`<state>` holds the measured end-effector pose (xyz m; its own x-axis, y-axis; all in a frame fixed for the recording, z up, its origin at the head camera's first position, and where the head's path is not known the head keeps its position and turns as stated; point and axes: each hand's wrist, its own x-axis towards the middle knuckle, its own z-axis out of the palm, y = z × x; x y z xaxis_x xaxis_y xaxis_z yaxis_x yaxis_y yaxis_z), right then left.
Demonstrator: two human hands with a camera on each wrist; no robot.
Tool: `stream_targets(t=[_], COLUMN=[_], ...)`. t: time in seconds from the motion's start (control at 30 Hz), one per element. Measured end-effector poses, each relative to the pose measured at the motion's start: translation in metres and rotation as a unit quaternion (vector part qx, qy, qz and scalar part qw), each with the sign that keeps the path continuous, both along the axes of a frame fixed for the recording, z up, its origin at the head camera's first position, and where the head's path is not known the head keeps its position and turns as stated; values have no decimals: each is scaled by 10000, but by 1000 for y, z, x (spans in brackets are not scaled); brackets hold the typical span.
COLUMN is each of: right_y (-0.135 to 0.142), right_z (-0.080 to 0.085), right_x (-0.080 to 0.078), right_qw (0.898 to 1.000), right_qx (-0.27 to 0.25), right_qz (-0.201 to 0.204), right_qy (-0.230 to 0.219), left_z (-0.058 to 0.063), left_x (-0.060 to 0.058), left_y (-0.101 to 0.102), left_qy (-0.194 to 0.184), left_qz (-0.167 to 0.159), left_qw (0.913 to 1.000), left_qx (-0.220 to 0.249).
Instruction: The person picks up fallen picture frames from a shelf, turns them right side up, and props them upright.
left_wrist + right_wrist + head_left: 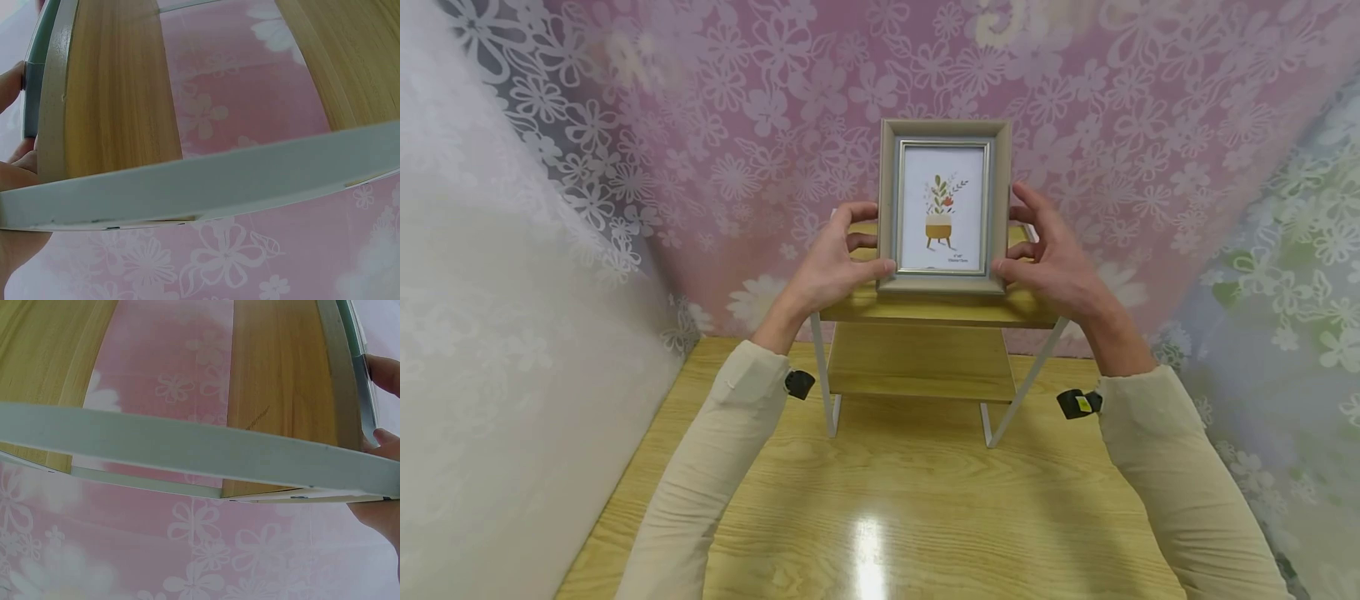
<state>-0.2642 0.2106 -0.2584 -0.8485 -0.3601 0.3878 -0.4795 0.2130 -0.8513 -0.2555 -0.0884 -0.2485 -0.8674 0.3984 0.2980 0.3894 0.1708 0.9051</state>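
A beige picture frame (887,200) stands upright at the top board of a small two-tier shelf (925,312). Its print (943,208) shows a plant in a yellow pot on legs. My left hand (835,267) grips the frame's left side, thumb on the lower front corner. On the opposite side my right hand (1063,262) holds it the same way, its thumb at the lower right. In both wrist views a narrow edge of the frame (32,103) (365,394) shows beside the fingers, past the shelf's pale metal leg (250,175).
The shelf has a lower board (917,362) and white slanted legs (1030,383). It stands on a wood-grain tabletop (925,500). Flowered pink cloth (760,150) hangs close behind, with pale cloth at left (512,333) and right (1300,333). Black wrist cameras sit on both cuffs.
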Motion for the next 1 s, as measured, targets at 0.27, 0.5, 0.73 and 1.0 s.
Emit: stream_targets(t=[0.27,0.5,0.73,1.0], right_y=[-2,-4,-10,-4], right_z=[0,3,16,5], right_x=[-1,3,17,2], right_qw=[9998,9999,9998,9999], right_qx=[28,-16,-46,-61], right_qz=[-47,-67,-2,-81], right_qy=[206,121,170,131], left_z=[1,3,3,2], left_x=[2,2,1,0], left_y=[0,1,1,-1], left_qy=[115,81,78,83], left_qz=[-110,-169,-177,-212], left_qw=[9996,9994,9996,9992], left_qx=[242,279,194,340])
